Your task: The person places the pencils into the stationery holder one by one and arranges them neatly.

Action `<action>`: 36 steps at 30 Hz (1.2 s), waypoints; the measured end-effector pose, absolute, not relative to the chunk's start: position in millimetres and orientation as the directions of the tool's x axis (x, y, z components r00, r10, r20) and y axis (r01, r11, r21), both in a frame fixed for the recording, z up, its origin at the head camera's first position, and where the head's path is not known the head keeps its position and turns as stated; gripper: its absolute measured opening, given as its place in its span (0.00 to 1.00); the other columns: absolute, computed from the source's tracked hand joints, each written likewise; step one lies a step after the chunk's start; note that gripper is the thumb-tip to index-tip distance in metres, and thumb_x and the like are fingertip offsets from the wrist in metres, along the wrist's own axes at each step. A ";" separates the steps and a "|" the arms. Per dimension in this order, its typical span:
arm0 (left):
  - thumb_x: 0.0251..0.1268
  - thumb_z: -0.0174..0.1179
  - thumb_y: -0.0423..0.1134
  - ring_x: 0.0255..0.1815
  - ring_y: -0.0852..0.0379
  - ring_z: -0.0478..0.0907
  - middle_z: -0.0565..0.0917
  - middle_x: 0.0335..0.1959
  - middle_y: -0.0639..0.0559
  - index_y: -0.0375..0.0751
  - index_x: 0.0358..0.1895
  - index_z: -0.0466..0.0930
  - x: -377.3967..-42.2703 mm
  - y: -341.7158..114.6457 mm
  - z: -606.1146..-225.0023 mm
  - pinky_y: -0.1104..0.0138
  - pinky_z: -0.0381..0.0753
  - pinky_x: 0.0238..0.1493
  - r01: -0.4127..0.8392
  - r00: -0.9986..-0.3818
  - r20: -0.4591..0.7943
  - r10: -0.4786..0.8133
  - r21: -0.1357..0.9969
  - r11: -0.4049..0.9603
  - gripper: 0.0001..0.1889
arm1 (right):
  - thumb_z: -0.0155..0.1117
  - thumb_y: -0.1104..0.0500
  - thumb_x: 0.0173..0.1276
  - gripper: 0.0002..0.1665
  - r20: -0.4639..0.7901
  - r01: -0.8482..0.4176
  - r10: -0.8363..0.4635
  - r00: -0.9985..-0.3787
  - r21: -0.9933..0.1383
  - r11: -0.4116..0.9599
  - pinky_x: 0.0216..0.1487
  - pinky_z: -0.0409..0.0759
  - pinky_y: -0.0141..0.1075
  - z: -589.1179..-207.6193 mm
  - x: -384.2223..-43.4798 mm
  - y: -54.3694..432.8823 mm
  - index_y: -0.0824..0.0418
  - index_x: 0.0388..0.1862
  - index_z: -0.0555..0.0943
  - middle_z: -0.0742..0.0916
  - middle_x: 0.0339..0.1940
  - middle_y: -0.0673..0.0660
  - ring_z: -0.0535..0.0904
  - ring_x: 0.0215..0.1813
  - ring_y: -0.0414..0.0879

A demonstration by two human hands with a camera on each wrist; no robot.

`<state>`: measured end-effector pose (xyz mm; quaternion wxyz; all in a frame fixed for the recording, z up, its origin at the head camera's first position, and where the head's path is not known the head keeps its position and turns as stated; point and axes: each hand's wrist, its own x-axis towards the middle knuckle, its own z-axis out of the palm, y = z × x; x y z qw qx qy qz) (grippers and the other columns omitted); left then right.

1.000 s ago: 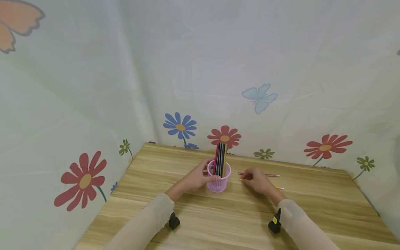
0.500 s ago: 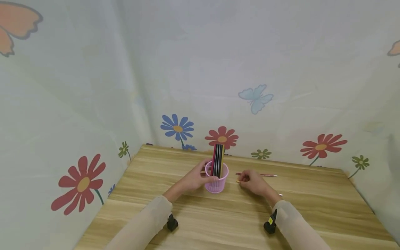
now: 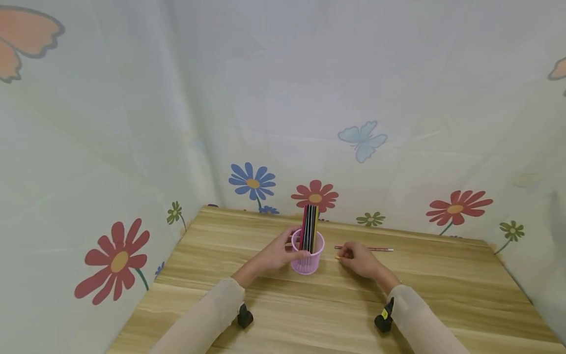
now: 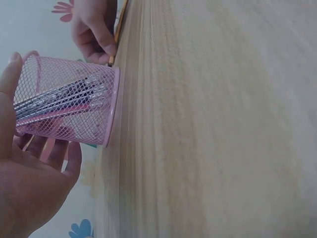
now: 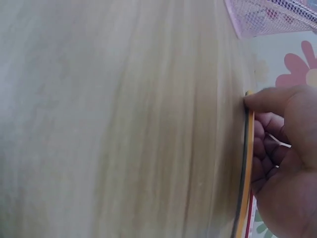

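A pink mesh pencil cup (image 3: 306,267) stands upright on the table, with a bundle of dark, red and yellow pencils (image 3: 309,222) leaning in it. My left hand (image 3: 278,252) holds the cup from its left side, thumb at the near side and fingers behind. To the right of the cup, my right hand (image 3: 362,260) pinches a yellow pencil (image 5: 247,163) near one end, between thumb and fingers. That pencil lies low along the tabletop, and its rear part is hidden under the hand and forearm in the head view.
Just beyond the right hand a red pencil (image 3: 380,249) lies on the wood-grain table (image 3: 318,314). A wall cloth printed with flowers (image 3: 315,197) rises directly behind the table's back edge.
The yellow pencil's rear end has swung toward me and gone out of sight beneath the right forearm. The left hand keeps its hold on the cup.
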<state>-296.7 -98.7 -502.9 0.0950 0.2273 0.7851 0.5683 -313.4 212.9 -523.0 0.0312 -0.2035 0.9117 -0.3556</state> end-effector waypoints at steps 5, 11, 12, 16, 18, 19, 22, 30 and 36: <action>0.67 0.75 0.52 0.71 0.42 0.73 0.72 0.74 0.47 0.53 0.81 0.61 -298.1 -97.6 -504.6 0.48 0.75 0.72 0.249 -0.881 0.109 0.460 0.934 0.255 0.43 | 0.70 0.66 0.72 0.03 0.101 -0.377 -0.408 -0.907 -0.627 0.682 0.41 0.77 0.36 -522.1 -314.6 212.5 0.63 0.39 0.82 0.83 0.34 0.52 0.76 0.37 0.43; 0.67 0.75 0.53 0.71 0.42 0.74 0.73 0.74 0.47 0.53 0.81 0.61 -297.4 -98.3 -506.1 0.47 0.75 0.72 0.237 -0.881 0.098 0.463 0.938 0.253 0.44 | 0.68 0.65 0.74 0.03 0.101 -0.365 -0.408 -0.907 -0.670 0.647 0.42 0.79 0.37 -511.4 -312.8 213.6 0.65 0.40 0.82 0.84 0.35 0.53 0.77 0.39 0.43; 0.67 0.75 0.53 0.71 0.42 0.74 0.73 0.74 0.47 0.54 0.81 0.61 -297.4 -98.3 -506.1 0.48 0.75 0.72 0.236 -0.881 0.097 0.464 0.939 0.252 0.43 | 0.67 0.66 0.74 0.03 0.098 -0.357 -0.407 -0.908 -0.689 0.631 0.42 0.79 0.36 -508.3 -313.2 214.0 0.65 0.41 0.81 0.85 0.35 0.54 0.78 0.39 0.44; 0.67 0.75 0.53 0.71 0.42 0.74 0.73 0.74 0.47 0.54 0.80 0.62 -297.6 -98.4 -506.0 0.47 0.75 0.72 0.235 -0.882 0.094 0.462 0.937 0.258 0.43 | 0.65 0.68 0.76 0.03 0.121 -0.367 -0.426 -0.897 -0.741 0.562 0.41 0.80 0.34 -489.4 -315.4 215.9 0.69 0.43 0.80 0.85 0.38 0.57 0.79 0.41 0.46; 0.67 0.74 0.54 0.71 0.42 0.73 0.72 0.74 0.47 0.55 0.81 0.61 -296.6 -98.1 -504.7 0.47 0.75 0.72 0.231 -0.884 0.091 0.458 0.937 0.261 0.43 | 0.64 0.69 0.76 0.03 0.163 -0.403 -0.443 -0.881 -0.749 0.526 0.39 0.80 0.33 -480.1 -318.4 217.5 0.70 0.45 0.80 0.85 0.38 0.58 0.80 0.40 0.45; 0.67 0.74 0.54 0.72 0.42 0.73 0.72 0.74 0.47 0.54 0.81 0.61 -296.4 -98.0 -504.4 0.47 0.75 0.72 0.230 -0.885 0.090 0.456 0.937 0.262 0.44 | 0.64 0.69 0.77 0.03 0.186 -0.423 -0.451 -0.873 -0.749 0.510 0.38 0.81 0.33 -474.4 -318.7 217.7 0.70 0.45 0.80 0.85 0.38 0.57 0.80 0.40 0.45; 0.67 0.74 0.53 0.71 0.43 0.73 0.72 0.74 0.47 0.52 0.81 0.61 -296.5 -97.6 -504.5 0.47 0.75 0.72 0.237 -0.883 0.098 0.460 0.938 0.255 0.43 | 0.64 0.68 0.77 0.04 0.229 -0.449 -0.448 -0.864 -0.754 0.480 0.37 0.81 0.33 -459.2 -319.1 217.8 0.69 0.46 0.81 0.86 0.38 0.57 0.81 0.39 0.45; 0.68 0.75 0.49 0.70 0.46 0.74 0.73 0.72 0.50 0.51 0.81 0.61 -297.9 -98.6 -504.0 0.52 0.77 0.71 0.246 -0.875 0.109 0.471 0.939 0.240 0.43 | 0.64 0.63 0.80 0.11 0.236 -0.427 -0.434 -0.870 -0.801 0.419 0.44 0.85 0.36 -414.3 -316.2 209.7 0.71 0.52 0.80 0.87 0.42 0.65 0.84 0.42 0.51; 0.69 0.74 0.48 0.71 0.46 0.73 0.73 0.73 0.49 0.50 0.80 0.61 -298.2 -98.6 -503.7 0.52 0.76 0.72 0.257 -0.871 0.117 0.477 0.936 0.239 0.42 | 0.64 0.62 0.81 0.11 0.269 -0.420 -0.409 -0.872 -0.841 0.342 0.49 0.85 0.32 -383.7 -311.3 199.0 0.70 0.53 0.80 0.86 0.45 0.66 0.84 0.46 0.54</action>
